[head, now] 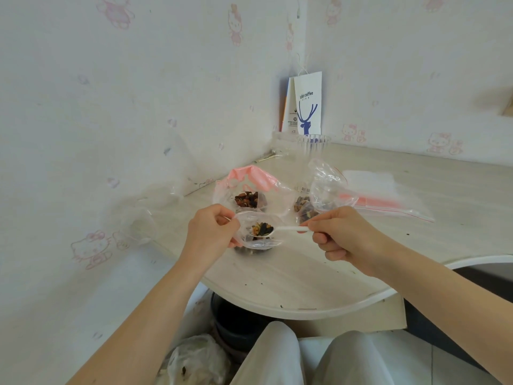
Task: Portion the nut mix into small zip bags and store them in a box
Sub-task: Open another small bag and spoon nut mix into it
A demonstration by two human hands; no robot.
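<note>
My left hand (212, 227) pinches the rim of a small clear zip bag (259, 240) and holds its mouth open just above the table. My right hand (337, 232) grips the handle of a white plastic spoon (288, 229). The spoon's bowl, loaded with dark nut mix (262, 229), sits inside the bag's mouth. Behind stands a pink-topped clear bag (249, 179) with nut mix in it. A second clear bag of nut mix (327, 190) stands open behind my right hand.
A stack of flat zip bags (388, 195) lies at the right on the pale table (291, 282). A clear plastic cup (313, 144) and a white paper coffee bag (308, 104) stand in the corner. Walls close in on the left and back. A dark bin (236, 320) sits under the table.
</note>
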